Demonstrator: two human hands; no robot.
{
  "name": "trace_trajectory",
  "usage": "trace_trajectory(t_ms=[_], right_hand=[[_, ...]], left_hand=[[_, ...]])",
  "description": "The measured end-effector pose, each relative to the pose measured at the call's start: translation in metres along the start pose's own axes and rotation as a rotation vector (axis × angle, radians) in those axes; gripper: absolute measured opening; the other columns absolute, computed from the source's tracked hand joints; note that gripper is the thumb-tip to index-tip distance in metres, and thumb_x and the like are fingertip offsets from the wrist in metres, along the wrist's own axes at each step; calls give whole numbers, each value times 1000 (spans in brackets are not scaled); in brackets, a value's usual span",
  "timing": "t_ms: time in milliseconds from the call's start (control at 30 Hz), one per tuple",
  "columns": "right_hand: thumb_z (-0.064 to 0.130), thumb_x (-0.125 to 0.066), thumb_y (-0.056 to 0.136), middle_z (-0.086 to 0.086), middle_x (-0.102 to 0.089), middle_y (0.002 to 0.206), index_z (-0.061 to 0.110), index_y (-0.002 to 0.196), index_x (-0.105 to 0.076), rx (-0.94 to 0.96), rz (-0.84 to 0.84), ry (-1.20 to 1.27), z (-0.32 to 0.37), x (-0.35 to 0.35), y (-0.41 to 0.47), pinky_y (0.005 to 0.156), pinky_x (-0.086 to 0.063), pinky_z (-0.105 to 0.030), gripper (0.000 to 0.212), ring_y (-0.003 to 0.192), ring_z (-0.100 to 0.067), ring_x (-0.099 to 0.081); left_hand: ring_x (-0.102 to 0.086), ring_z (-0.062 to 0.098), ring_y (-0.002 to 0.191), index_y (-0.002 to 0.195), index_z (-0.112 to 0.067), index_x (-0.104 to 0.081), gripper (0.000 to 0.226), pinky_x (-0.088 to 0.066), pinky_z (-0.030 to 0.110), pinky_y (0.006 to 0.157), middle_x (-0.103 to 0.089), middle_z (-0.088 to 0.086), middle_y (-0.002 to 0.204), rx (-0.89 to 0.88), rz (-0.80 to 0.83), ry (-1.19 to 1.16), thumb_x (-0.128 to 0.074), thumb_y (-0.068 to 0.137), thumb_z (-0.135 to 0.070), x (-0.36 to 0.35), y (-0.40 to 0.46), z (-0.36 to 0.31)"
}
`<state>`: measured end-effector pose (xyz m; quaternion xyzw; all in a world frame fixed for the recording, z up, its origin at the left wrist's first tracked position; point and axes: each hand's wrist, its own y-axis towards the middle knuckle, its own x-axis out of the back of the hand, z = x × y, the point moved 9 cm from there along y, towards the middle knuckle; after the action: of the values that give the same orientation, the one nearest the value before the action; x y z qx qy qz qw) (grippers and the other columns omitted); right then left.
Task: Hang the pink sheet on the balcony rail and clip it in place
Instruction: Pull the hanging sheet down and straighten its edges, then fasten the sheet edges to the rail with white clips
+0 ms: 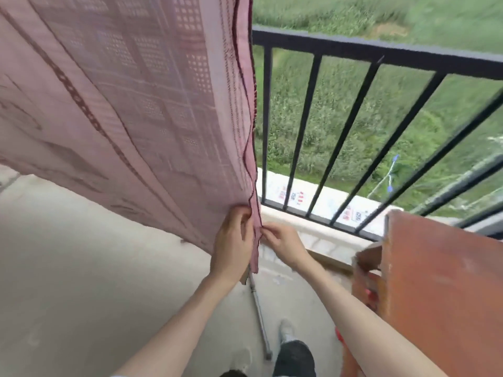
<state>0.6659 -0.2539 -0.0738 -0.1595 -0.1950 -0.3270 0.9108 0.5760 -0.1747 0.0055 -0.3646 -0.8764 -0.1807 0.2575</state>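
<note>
Pink sheet (130, 110) hangs down the left side of the view, draped from somewhere above the frame, so I can't tell what it hangs on. Its right edge with the dark stitched hem runs down just beside the black balcony rail (381, 54). Both arms reach forward and slightly up, and the hands meet at the sheet's lower right corner. The left hand (234, 240) has its fingers curled round the hem from the left, while the right hand (280, 240) pinches the same edge from the right with fingertips and thumb. A reddish-brown table (441, 289) sits on the right by the rail. A metal rod (260, 314) lies on the concrete floor (81, 281) below the hands.
</note>
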Motion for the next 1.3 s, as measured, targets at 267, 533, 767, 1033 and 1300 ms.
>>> trace_trajectory(t_ms=[267, 533, 767, 1033, 1300], right_hand=[[21, -50, 95, -1, -40, 148, 16, 142, -37, -261, -264, -139, -50, 16, -114, 112, -25, -27, 49, 136, -16, -35], [39, -38, 98, 6, -17, 157, 28, 149, -16, -733, -529, -299, -122, 36, -318, 118, -2, -36, 57, 145, -12, -11], [37, -41, 97, 3, -27, 154, 25, 146, -26, -1068, -740, -161, -178, 15, -467, 117, -16, -37, 53, 142, -15, -22], [21, -47, 95, -6, -51, 133, 14, 132, -49, -1203, -985, -191, -220, 48, -546, 102, -33, -38, 37, 124, -25, -41], [18, -57, 89, -9, -54, 113, 12, 121, -58, -1139, -859, -289, -257, 75, -546, 89, -40, -38, 32, 107, -28, -46]], left_hand=[[-30, 22, 134, 135, -8, -40, 46, -21, 29, 111, -41, 9, 139, -298, 541, 248, -51, 91, -18, -62, -51, 14], [4, 22, 144, 147, -29, -10, 58, 1, 38, 116, -7, -2, 157, -768, 1011, 496, -33, 95, -43, -158, -193, -11], [10, 21, 144, 145, -38, 1, 58, 7, 41, 115, 2, -6, 157, -960, 1296, 525, -27, 96, -46, -220, -309, -17], [4, 25, 145, 146, -35, -11, 54, -4, 45, 116, -3, -6, 157, -1082, 1386, 534, -33, 98, -23, -280, -394, -51], [-7, 22, 143, 144, -28, -22, 74, -7, 48, 113, -10, -2, 157, -1173, 1356, 601, -39, 81, 7, -341, -445, -67]])
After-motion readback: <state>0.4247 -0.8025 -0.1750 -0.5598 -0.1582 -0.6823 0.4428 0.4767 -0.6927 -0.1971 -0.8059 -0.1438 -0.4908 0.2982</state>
